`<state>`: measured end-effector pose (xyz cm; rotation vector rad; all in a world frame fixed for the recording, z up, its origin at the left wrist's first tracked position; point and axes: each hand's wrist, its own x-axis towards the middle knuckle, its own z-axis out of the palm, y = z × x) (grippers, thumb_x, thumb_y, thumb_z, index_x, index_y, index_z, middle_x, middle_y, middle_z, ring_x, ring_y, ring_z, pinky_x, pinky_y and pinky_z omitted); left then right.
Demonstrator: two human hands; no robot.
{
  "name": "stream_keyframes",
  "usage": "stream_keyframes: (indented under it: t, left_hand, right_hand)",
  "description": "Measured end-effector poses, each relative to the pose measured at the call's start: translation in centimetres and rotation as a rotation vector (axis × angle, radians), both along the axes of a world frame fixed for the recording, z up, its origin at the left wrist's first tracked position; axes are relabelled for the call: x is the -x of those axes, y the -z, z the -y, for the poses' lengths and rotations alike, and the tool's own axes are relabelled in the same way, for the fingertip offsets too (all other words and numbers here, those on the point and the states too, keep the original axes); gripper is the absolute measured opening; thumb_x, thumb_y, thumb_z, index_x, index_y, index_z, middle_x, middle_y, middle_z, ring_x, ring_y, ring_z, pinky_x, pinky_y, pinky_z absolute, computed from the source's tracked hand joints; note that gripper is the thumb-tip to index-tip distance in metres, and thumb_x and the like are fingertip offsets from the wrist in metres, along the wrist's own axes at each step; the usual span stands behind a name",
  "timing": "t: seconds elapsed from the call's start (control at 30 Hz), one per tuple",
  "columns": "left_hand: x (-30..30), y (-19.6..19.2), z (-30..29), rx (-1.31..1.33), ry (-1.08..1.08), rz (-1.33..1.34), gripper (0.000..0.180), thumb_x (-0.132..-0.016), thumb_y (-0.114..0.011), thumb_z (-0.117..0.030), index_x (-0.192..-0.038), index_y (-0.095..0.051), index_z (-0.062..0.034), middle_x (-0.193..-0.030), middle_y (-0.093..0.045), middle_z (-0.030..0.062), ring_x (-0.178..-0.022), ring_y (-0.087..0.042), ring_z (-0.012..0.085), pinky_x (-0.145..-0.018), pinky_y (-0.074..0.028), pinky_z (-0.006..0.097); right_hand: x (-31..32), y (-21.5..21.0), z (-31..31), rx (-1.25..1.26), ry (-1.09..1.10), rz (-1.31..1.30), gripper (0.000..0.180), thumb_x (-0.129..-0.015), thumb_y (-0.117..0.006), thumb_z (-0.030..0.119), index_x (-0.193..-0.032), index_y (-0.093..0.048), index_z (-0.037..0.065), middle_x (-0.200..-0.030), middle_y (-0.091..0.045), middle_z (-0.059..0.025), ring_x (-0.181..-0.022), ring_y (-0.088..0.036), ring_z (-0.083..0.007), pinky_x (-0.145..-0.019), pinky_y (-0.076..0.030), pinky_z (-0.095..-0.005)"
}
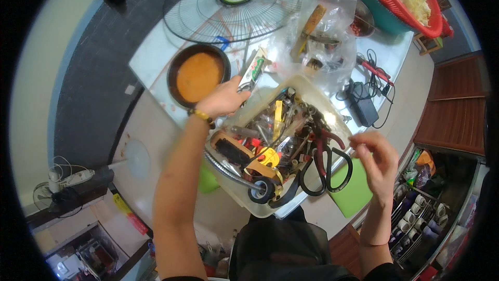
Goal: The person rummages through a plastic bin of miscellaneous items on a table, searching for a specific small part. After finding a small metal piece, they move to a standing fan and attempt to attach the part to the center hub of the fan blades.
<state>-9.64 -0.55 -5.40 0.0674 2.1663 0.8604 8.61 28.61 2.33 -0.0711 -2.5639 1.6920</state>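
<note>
Two hands work over one translucent white plastic tub (244, 198) heaped with tools. Nearest you, the large black-handled scissors (325, 169) lie at the tub's 4 o'clock rim, long axis running from the loops at 5 o'clock up toward 11. Your right hand (377, 159) hovers just beside those loops, at their 3 o'clock, thumb and fingertips drawn close together; whether they pinch anything small, you cannot tell. It is the nearer hand to the scissors. Farther out, your left hand (223, 99) sits at the tub's 11 o'clock edge, fingers curled over a small metal piece (244, 87) at the rim. Beyond it at 10 o'clock stands the dark round bowl of orange sauce (198, 75).
</note>
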Motion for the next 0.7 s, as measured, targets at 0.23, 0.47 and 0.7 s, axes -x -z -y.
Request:
stream_keyframes:
  t: [0.23, 0.47, 0.7]
  left_hand:
    - [-11.1, -3.2, 4.5, -0.375, -0.728, -0.887, 0.031, -0.096, -0.051, -0.013, -0.123, -0.050, 0.0028, -0.110, -0.059, 0.0115, -0.103, -0.058, 0.0164, -0.090, -0.044, 0.027]
    - [-25.2, -1.1, 0.9, -0.044, -0.376, -1.133, 0.041, -0.085, -0.063, -0.040, -0.105, -0.059, -0.0054, -0.101, -0.051, 0.0082, -0.092, -0.048, 0.0214, -0.083, -0.039, 0.037]
    - [-26.3, -2.2, -5.1, 0.013, -0.053, -0.891, 0.031, -0.068, -0.080, -0.024, -0.093, -0.069, -0.0093, -0.102, -0.058, 0.0008, -0.103, -0.049, 0.0233, -0.091, -0.036, 0.042]
  right_hand:
    - [-3.9, 0.3, 1.9, -0.685, -0.486, -0.257, 0.032, -0.071, -0.074, 0.027, -0.099, -0.068, 0.012, -0.125, -0.057, -0.0095, -0.110, -0.053, -0.0258, -0.088, -0.043, -0.0408]
    - [-2.6, 2.6, 1.8, -0.701, -0.543, -0.484, 0.018, -0.071, -0.068, 0.016, -0.089, -0.067, 0.011, -0.111, -0.064, -0.0074, -0.102, -0.057, -0.0222, -0.074, -0.042, -0.0333]
    - [2.5, 0.2, 1.5, -0.669, -0.174, -0.363, 0.022, -0.074, -0.075, 0.019, -0.087, -0.065, 0.004, -0.102, -0.065, -0.0107, -0.099, -0.058, -0.0299, -0.082, -0.046, -0.0410]
